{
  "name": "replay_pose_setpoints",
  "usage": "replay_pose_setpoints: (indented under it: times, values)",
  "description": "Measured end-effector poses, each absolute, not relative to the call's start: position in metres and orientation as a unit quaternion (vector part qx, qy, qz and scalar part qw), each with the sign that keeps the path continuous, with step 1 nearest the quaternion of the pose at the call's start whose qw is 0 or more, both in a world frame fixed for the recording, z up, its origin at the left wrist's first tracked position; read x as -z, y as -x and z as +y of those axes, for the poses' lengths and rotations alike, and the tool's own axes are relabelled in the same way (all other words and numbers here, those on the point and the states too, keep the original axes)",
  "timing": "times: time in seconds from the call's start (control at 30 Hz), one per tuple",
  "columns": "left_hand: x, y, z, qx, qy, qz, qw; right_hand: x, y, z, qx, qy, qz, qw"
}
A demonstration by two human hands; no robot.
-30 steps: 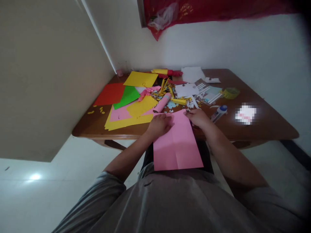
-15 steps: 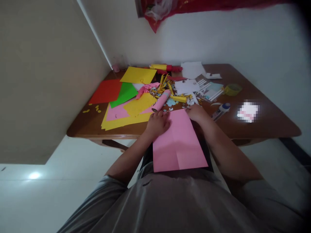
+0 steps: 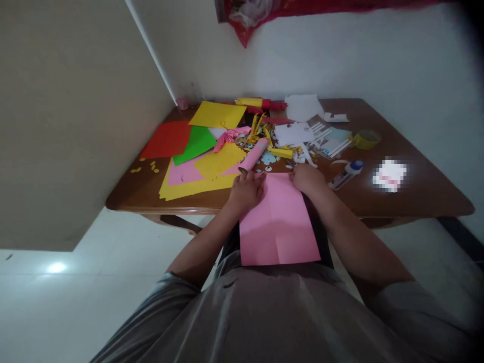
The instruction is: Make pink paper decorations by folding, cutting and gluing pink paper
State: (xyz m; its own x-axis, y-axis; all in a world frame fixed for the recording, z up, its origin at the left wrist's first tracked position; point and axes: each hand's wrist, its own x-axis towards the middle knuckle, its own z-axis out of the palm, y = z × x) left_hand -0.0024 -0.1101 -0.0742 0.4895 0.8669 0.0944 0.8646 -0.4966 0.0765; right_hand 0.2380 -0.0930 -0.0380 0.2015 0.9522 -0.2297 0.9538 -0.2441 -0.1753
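Pink sheet (image 3: 280, 227), brown tabletop (image 3: 393, 204)
Orange-red sheet (image 3: 166, 138), green sheet (image 3: 196, 144), yellow sheet (image 3: 216, 115), white paper (image 3: 303, 107), blue cap (image 3: 356, 165), grey shirt (image 3: 272, 317).

Passable: bare table (image 3: 412, 204) along right front edge, nearer than glue bottle (image 3: 346, 175); thin strip front left, below yellow sheets (image 3: 189, 193). Blocked: pink tube (image 3: 255, 155) just past left hand (image 3: 245, 192), paper scraps (image 3: 282, 153) beyond both hands
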Motion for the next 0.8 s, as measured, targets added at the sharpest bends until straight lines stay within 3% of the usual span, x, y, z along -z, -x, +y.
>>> replay_pose_setpoints:
  times: [0.8]
  values:
    - [0.075,0.003,-0.113,-0.088,-0.858,0.505,0.015,0.031,-0.242,-0.108,0.148,-0.762,0.630,0.011]
